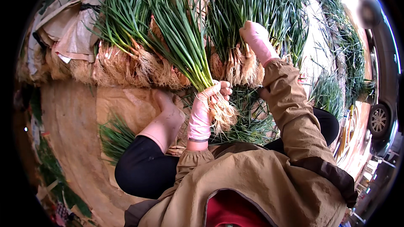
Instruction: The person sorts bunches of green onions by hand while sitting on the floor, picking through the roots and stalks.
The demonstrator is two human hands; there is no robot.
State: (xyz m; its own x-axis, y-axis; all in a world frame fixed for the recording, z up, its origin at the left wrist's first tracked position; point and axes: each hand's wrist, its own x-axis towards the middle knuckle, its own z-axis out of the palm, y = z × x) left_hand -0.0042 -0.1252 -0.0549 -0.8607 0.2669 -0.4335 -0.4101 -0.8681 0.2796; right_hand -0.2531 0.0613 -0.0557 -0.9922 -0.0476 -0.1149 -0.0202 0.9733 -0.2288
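Observation:
My left hand [212, 96] is closed around the lower stems of a bunch of green onions [192, 50]. Its long leaves fan up and to the left. Pale, tangled roots [222, 113] hang below my fingers. Farther forward, my right hand [255, 34] is curled against the leaves of a standing row of green onions [235, 22]. The back of that hand hides its fingers, so I cannot see whether they grip a stalk. A pale stem shows just beneath it. Pink coverings wrap both wrists.
More rooted green onions [126, 56] lie left of the row, beside folded beige cloth [75, 28]. Cut leaves [249, 129] litter the ground between my legs. A brown sheet [72, 126] spreads at left. A car [383, 107] stands at far right.

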